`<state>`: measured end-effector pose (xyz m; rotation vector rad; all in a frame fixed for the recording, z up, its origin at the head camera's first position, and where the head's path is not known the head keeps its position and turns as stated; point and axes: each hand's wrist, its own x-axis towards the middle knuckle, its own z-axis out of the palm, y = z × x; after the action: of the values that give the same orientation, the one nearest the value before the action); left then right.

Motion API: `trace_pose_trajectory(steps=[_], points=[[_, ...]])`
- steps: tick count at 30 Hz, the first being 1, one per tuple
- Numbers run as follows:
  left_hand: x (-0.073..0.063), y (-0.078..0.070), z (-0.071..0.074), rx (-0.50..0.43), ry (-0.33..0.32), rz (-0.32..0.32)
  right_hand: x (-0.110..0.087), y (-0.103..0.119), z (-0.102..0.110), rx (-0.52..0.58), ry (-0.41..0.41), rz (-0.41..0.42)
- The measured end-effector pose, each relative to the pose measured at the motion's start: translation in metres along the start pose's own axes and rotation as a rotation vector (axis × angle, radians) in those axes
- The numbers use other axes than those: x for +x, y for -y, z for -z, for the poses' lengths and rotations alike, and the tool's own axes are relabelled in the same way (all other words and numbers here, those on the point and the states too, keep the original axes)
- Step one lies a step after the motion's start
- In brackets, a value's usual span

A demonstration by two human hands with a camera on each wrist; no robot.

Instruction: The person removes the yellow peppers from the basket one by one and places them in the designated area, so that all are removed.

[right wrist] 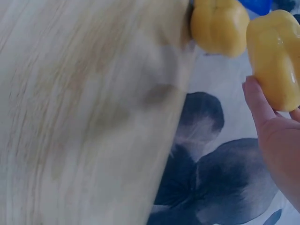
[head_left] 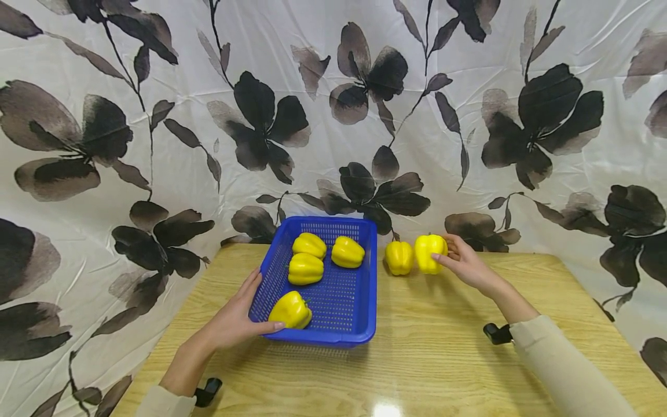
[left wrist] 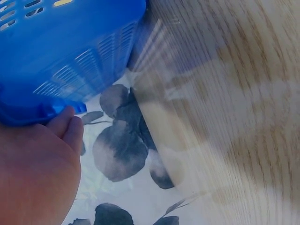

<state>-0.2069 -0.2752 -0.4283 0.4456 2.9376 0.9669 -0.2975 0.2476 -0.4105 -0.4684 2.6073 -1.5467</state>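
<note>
In the head view, a blue plastic basket (head_left: pixel 339 336) with perforated walls stands on the table, several yellow bell peppers (head_left: pixel 305 269) lying inside. My left hand (head_left: pixel 229 321) holds its near left corner, thumb on the front rim and fingers along the left side. In the left wrist view, two fingers (left wrist: pixel 72 131) reach under the basket's rim. Right of the basket, my right hand (head_left: pixel 466 263) grips a yellow bell pepper (head_left: pixel 428 253) between thumb and fingers, stem up. Another bell pepper (head_left: pixel 399 258) stands on the table between that one and the basket.
The light wooden table (head_left: pixel 417 359) extends in front of the basket and to its right. Behind it hangs a white curtain (head_left: pixel 323 174) with dark printed flowers, close to the table's back edge. A black strap piece shows near each wrist.
</note>
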Motion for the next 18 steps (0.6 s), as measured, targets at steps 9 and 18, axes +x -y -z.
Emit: trace_pose_trajectory(steps=[9,18], points=[[0.001,0.001,0.000,-0.012,-0.015,-0.011,0.005,-0.013,0.001,-0.010,0.016,-0.036],[0.001,0.002,-0.002,-0.003,-0.017,-0.009,0.015,-0.032,0.000,-0.027,0.023,-0.060]])
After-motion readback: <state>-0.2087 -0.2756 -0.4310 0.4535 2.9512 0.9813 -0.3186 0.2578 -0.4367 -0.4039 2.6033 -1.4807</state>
